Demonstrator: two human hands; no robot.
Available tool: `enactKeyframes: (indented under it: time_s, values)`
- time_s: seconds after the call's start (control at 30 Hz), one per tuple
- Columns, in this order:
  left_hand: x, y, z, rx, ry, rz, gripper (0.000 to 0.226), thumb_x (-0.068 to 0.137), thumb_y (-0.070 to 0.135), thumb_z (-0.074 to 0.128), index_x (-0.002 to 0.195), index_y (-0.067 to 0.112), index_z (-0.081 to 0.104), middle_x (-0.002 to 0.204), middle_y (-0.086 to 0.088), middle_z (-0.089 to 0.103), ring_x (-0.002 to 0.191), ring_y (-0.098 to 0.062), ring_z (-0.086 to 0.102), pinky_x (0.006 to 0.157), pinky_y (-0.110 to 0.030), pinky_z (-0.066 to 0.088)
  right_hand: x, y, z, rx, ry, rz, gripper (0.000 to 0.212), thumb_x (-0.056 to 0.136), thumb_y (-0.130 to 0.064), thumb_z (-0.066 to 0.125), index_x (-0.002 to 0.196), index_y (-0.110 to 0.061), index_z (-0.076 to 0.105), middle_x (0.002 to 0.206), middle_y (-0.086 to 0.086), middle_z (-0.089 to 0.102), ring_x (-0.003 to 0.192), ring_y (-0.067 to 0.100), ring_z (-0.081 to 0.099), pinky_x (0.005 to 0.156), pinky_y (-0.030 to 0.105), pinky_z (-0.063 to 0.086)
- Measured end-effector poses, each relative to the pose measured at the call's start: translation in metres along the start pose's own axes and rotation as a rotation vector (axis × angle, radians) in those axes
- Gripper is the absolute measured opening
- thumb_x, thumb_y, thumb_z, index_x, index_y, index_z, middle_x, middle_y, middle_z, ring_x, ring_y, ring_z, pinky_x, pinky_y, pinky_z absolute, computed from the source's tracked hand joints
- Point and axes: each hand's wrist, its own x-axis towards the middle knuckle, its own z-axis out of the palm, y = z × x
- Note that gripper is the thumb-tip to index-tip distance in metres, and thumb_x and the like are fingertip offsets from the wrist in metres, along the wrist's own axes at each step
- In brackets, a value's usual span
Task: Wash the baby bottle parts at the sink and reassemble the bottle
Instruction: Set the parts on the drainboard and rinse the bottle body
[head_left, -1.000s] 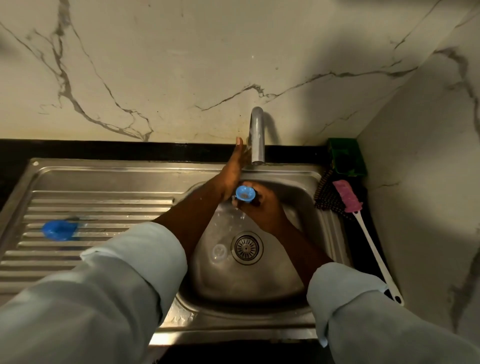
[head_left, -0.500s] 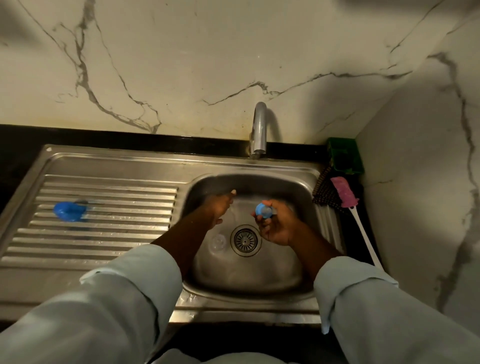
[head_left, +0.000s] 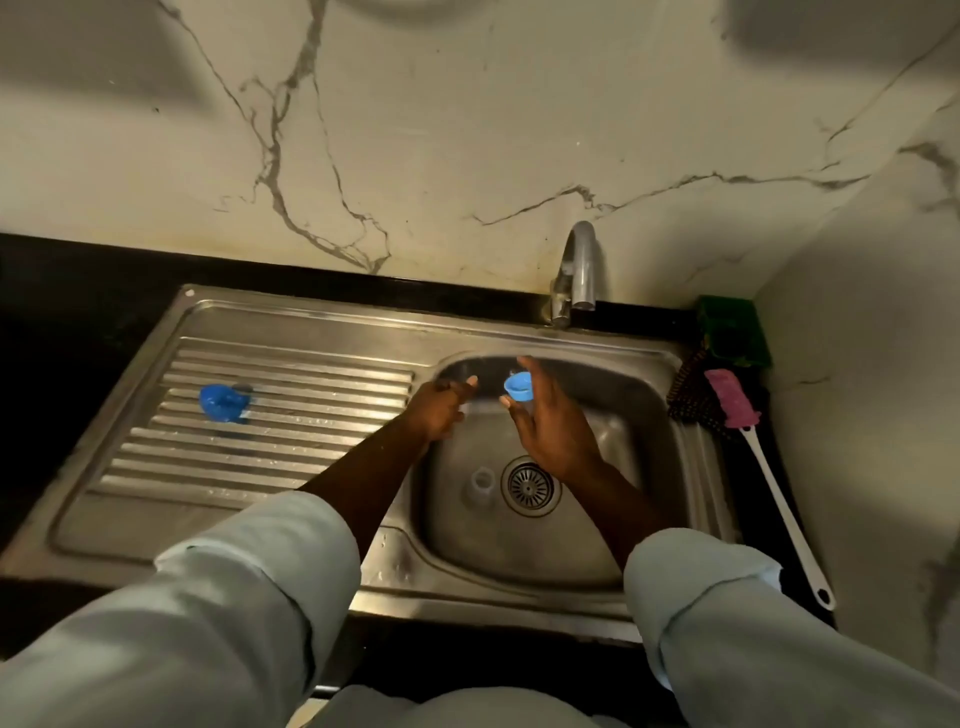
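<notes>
The right hand (head_left: 556, 431) is holding a small blue cap-like bottle part (head_left: 518, 387) above the far half of the sink basin (head_left: 613, 519). The part is round and shallow, light blue, with its open hollow side facing up toward the camera; it is sitting at the fingertips, gripped between the thumb and the extended fingers, the hand being otherwise fairly open. The left hand (head_left: 439, 410) is hovering just beside it at 9 o'clock, over the basin's left rim, fingers loosely curled and gripping nothing; the 2 hands are lying near each other but apart.

1 clear, round bottle part (head_left: 482, 480) is lying on the basin floor, touching or just beside the drain strainer (head_left: 531, 486) at the strainer's 9 o'clock; it is translucent and its exact form cannot be told. A darker blue bottle part (head_left: 224, 402) is resting on the ribbed drainboard (head_left: 291, 436), well apart from the hands at 9 o'clock; it is blurred, glossy and rounded.

The tap (head_left: 579, 270) is standing at 12 o'clock of the basin. At 3 o'clock of the basin, on the dark table (head_left: 78, 312), a brush with a pink head and long white handle (head_left: 769, 483) is lying beside a dark scrubber (head_left: 693, 400), with a green holder (head_left: 732, 332) behind them.
</notes>
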Motion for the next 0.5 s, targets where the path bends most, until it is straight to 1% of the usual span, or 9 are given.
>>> enactKeyframes:
  time_s: [0.07,0.1,0.17,0.2,0.23,0.3,0.37,0.43,0.5]
  values:
    - [-0.001,-0.001,-0.012,0.007,0.043,0.061,0.027,0.094,0.047,0.065,0.085,0.022,0.063,0.087,-0.009,0.062,0.079,-0.023,0.056,0.066,-0.030,0.042,0.007,-0.014,0.009,-0.061,0.031,0.006,0.058,0.101,-0.036,0.058,0.151,-0.022,0.035,0.138,0.006,0.056,0.114,0.021,0.062,0.092,0.033,0.051]
    - [-0.001,-0.002,-0.016,0.015,0.072,0.085,0.029,0.093,0.046,0.066,0.078,0.022,0.060,0.084,-0.008,0.062,0.079,-0.023,0.056,0.069,-0.031,0.043,0.010,-0.015,0.014,-0.106,-0.010,0.095,0.055,0.101,-0.037,0.056,0.149,-0.020,0.036,0.135,0.007,0.058,0.112,0.024,0.063,0.089,0.034,0.050]
    - [-0.004,-0.004,-0.027,0.031,0.124,0.124,0.038,0.085,0.049,0.070,0.066,0.019,0.056,0.073,-0.004,0.061,0.074,-0.021,0.057,0.071,-0.032,0.042,0.013,-0.013,0.024,-0.314,-0.261,0.360,0.053,0.100,-0.041,0.053,0.145,-0.016,0.037,0.134,0.011,0.060,0.115,0.031,0.063,0.091,0.036,0.049]
    - [-0.005,-0.004,-0.035,0.040,0.144,0.142,0.039,0.078,0.052,0.069,0.063,0.019,0.055,0.067,-0.002,0.059,0.069,-0.020,0.056,0.069,-0.031,0.041,0.014,-0.011,0.031,-0.380,-0.383,0.433,0.057,0.100,-0.043,0.052,0.145,-0.014,0.036,0.135,0.013,0.059,0.118,0.033,0.061,0.093,0.037,0.050]
    - [-0.006,-0.005,-0.041,0.056,0.147,0.164,0.039,0.073,0.054,0.068,0.062,0.019,0.055,0.063,0.000,0.058,0.064,-0.020,0.054,0.067,-0.030,0.040,0.014,-0.010,0.035,-0.393,-0.426,0.456,0.061,0.099,-0.045,0.052,0.147,-0.012,0.034,0.135,0.014,0.059,0.119,0.034,0.060,0.092,0.038,0.050]
    - [-0.006,-0.008,-0.058,0.072,0.154,0.186,0.035,0.072,0.051,0.069,0.061,0.020,0.057,0.061,0.002,0.058,0.065,-0.019,0.054,0.070,-0.033,0.044,0.020,-0.013,0.047,-0.252,-0.390,0.452,0.061,0.099,-0.044,0.056,0.146,-0.011,0.036,0.132,0.013,0.061,0.117,0.033,0.061,0.088,0.036,0.049]
    - [-0.008,-0.015,-0.076,0.078,0.158,0.178,0.035,0.076,0.048,0.072,0.059,0.021,0.059,0.061,0.002,0.060,0.067,-0.020,0.055,0.073,-0.034,0.046,0.026,-0.024,0.060,0.050,-0.363,0.489,0.059,0.097,-0.041,0.062,0.142,-0.011,0.039,0.129,0.013,0.063,0.104,0.028,0.065,0.081,0.032,0.053]
    - [-0.009,-0.023,-0.092,0.080,0.159,0.167,0.036,0.072,0.053,0.070,0.057,0.023,0.060,0.057,0.004,0.059,0.065,-0.020,0.056,0.071,-0.034,0.044,0.029,-0.042,0.069,0.338,-0.344,0.540,0.060,0.097,-0.037,0.066,0.142,-0.013,0.035,0.115,0.011,0.061,0.080,0.020,0.064,0.056,0.024,0.054]
    - [-0.016,-0.027,-0.110,0.070,0.156,0.161,0.031,0.072,0.051,0.071,0.057,0.026,0.062,0.057,0.006,0.057,0.064,-0.019,0.054,0.069,-0.033,0.044,0.031,-0.061,0.080,0.479,-0.249,0.506,0.062,0.095,-0.026,0.069,0.140,-0.014,0.029,0.106,0.005,0.054,0.073,0.014,0.061,0.048,0.019,0.051]
